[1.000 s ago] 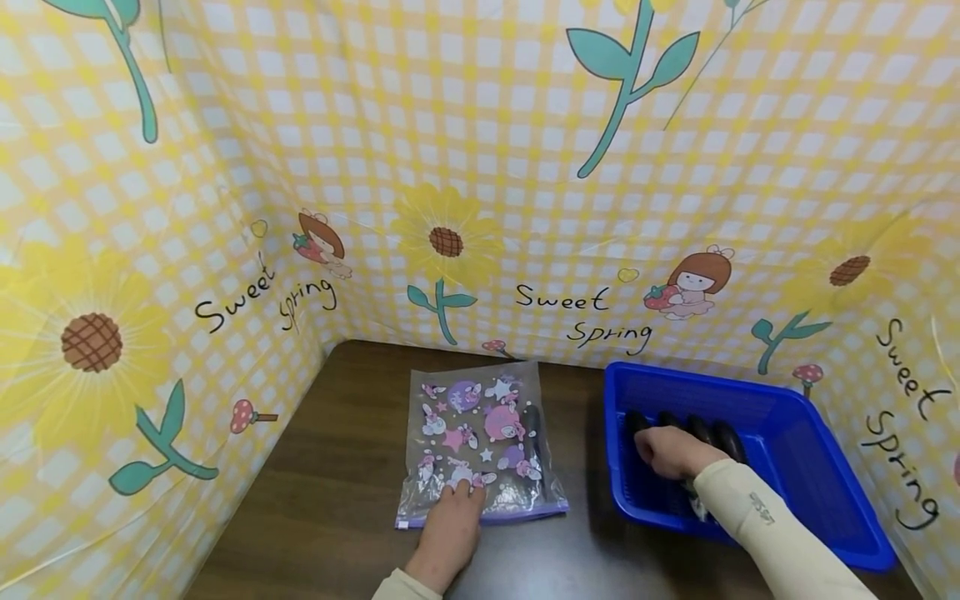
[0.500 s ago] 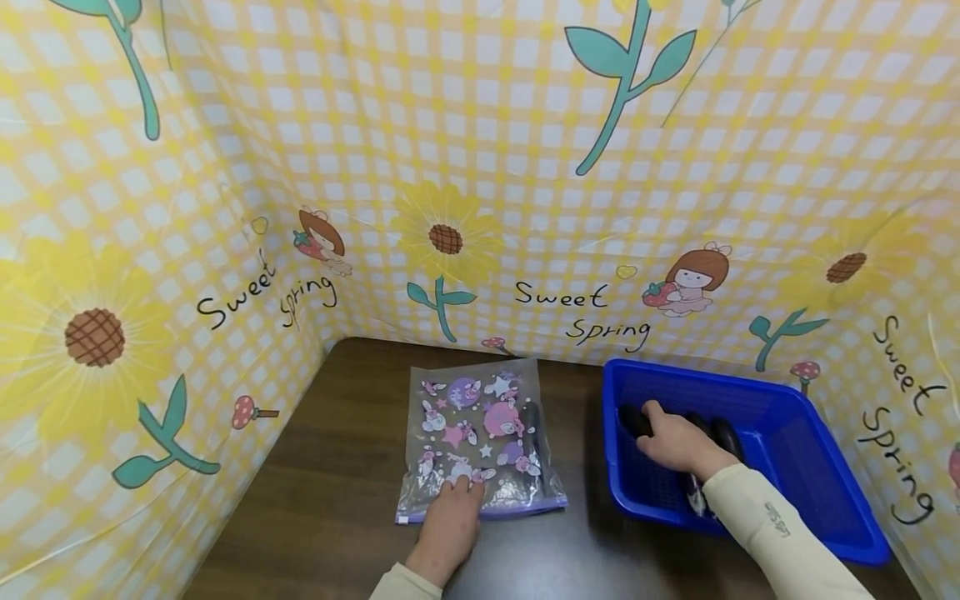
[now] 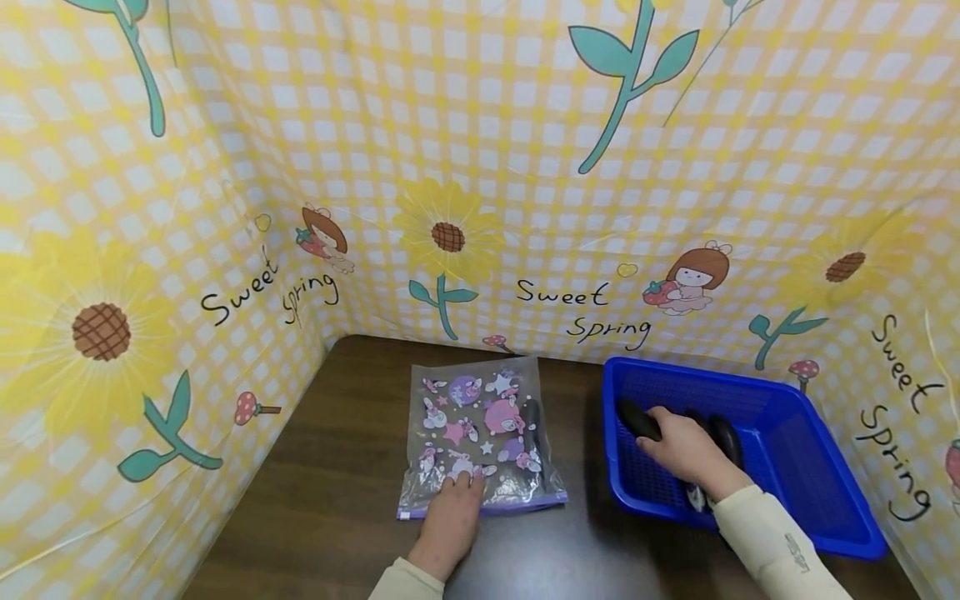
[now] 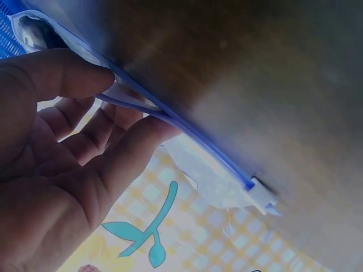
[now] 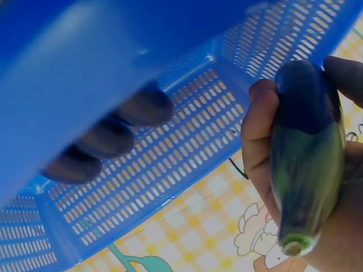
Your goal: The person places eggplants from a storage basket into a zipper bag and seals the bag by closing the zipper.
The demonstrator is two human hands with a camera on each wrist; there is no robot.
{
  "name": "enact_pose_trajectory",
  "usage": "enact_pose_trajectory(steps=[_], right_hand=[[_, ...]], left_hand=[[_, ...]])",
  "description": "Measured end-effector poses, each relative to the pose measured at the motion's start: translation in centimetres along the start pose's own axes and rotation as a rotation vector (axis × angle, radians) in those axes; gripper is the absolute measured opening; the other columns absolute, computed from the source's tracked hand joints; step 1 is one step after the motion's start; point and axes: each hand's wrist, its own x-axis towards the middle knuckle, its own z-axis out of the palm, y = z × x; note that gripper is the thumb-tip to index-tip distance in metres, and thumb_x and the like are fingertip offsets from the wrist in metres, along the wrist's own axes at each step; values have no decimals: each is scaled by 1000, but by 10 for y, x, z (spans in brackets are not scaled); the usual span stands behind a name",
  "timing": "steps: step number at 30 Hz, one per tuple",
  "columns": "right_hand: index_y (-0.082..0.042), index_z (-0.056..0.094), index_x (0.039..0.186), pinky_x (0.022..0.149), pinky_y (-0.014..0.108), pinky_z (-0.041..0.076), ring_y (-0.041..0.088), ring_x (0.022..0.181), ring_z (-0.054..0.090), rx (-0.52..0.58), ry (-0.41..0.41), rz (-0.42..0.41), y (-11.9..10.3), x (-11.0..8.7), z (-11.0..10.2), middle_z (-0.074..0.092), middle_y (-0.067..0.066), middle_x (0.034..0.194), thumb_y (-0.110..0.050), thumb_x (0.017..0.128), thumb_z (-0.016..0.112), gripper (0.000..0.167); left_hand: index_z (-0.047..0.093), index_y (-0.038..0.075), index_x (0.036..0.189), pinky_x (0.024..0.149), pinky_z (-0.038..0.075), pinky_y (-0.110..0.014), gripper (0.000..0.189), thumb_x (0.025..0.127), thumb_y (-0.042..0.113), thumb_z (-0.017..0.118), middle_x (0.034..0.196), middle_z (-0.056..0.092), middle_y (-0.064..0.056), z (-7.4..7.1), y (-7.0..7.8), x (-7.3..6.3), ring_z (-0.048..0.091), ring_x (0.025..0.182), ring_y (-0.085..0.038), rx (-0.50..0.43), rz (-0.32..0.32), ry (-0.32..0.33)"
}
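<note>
A clear zip bag (image 3: 480, 433) printed with pink and purple cartoons lies flat on the table, its purple zip edge (image 4: 198, 141) nearest me. My left hand (image 3: 452, 512) holds the upper lip of that edge, fingers on top; the left wrist view shows a narrow gap in the mouth by the thumb. Along the bag's right side lies a dark, long thing (image 3: 532, 433), blurred by the plastic. My right hand (image 3: 688, 450) grips a dark purple eggplant (image 5: 306, 147) inside the blue basket (image 3: 817, 500). Three more eggplants (image 5: 144, 107) lie in the basket.
The basket has slotted walls and stands at the table's right, close to the back. A yellow checked cloth (image 3: 480, 167) with flowers and "Sweet Spring" lettering encloses the brown wooden table (image 3: 315, 467) at the back and both sides. A crumpled shiny wrapper (image 3: 696, 497) shows under my right wrist.
My right hand has taken hold of an eggplant in the basket's left part and lifted it slightly, its end now showing past the fingers. My left hand stays at the bag's zip edge.
</note>
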Motion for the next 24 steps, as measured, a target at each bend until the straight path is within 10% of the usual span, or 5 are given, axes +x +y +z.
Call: enact_pose_trajectory(steps=[24], right_hand=[[6, 50, 139, 78, 50, 49, 31, 101, 64, 80, 113, 7, -32, -48, 6, 62, 25, 127, -28, 95, 69, 59]], left_hand=[[66, -2, 100, 54, 50, -40, 36, 68, 7, 81, 84, 56, -12, -1, -1, 2, 57, 72, -30, -35, -30, -66]])
